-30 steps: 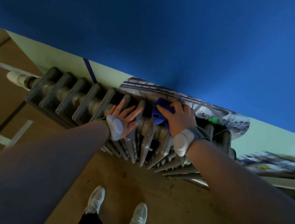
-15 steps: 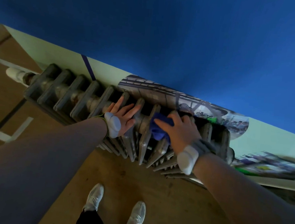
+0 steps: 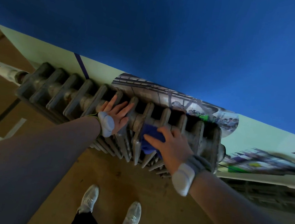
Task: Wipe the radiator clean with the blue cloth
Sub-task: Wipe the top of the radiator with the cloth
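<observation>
Head view: I've got my left hand (image 3: 115, 115) flat, fingers spread, on the radiator (image 3: 91, 98) top to brace myself, while my right hand (image 3: 171, 146) presses the blue cloth (image 3: 149, 139) over a fin's front edge near the right end to scrub it. Half a second back the cloth was higher, up on the top

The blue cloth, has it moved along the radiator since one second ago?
Yes. The blue cloth, under the right hand, has come from the wall-side top of the radiator fins toward the person, onto the front edge.
</observation>
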### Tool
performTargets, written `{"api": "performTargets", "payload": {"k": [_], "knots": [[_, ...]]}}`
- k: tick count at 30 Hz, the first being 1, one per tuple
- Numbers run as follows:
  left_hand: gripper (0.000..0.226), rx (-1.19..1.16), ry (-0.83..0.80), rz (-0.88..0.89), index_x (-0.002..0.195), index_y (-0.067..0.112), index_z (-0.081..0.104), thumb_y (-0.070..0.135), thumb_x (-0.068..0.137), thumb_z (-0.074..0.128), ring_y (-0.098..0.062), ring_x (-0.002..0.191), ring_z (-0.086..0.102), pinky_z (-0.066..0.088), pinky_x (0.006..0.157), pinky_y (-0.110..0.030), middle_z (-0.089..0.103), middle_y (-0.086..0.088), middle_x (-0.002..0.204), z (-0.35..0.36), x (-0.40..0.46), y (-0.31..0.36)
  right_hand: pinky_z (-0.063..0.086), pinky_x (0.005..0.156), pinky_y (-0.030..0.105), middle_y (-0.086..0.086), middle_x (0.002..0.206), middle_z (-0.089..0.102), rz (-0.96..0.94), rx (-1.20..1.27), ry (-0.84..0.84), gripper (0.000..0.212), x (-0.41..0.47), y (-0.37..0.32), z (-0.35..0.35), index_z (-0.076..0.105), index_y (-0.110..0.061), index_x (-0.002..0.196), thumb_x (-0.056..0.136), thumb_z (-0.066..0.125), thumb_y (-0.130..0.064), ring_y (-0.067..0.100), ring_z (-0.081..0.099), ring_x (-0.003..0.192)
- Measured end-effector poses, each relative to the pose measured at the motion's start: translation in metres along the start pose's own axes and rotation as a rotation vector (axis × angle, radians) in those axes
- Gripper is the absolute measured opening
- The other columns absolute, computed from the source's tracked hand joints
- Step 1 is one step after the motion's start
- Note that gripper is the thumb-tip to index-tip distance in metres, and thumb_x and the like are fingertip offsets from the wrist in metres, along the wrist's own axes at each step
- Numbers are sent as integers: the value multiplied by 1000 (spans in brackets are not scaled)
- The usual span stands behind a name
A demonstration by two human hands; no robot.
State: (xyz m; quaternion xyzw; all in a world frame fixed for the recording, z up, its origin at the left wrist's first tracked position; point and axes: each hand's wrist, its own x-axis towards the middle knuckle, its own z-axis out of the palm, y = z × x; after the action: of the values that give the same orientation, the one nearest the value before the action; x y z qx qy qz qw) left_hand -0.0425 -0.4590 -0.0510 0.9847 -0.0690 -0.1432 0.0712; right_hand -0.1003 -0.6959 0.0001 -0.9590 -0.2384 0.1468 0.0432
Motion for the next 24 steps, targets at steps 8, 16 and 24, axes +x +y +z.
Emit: {"api": "performTargets", "payload": {"k": [8,16,24], "knots": [[119,-2,34,6,138,21,-14,80,39,-41,-26,145,-9,-1,116,-38,12,8,156,2,-1,0,43,97,44,5,136,29,-62,32,105,68,-5,21,0,11,-49,134,90,58,-30,33,40,118],[111,32,-54,20,130,31,-28,79,32,-44,-25,143,-16,-3,116,-42,0,11,157,-1,0,-1,34,102,44,3,142,27,89,-72,121,60,64,74,-15,23,-48,142,92,52,-33,36,30,125],[94,-11,64,131,148,25,2,69,65,-12,-27,145,-6,-1,117,-36,4,4,157,-14,0,34,39,93,43,5,140,28,158,-62,111,58,24,44,2,17,-49,141,90,44,-41,36,38,115]]}}
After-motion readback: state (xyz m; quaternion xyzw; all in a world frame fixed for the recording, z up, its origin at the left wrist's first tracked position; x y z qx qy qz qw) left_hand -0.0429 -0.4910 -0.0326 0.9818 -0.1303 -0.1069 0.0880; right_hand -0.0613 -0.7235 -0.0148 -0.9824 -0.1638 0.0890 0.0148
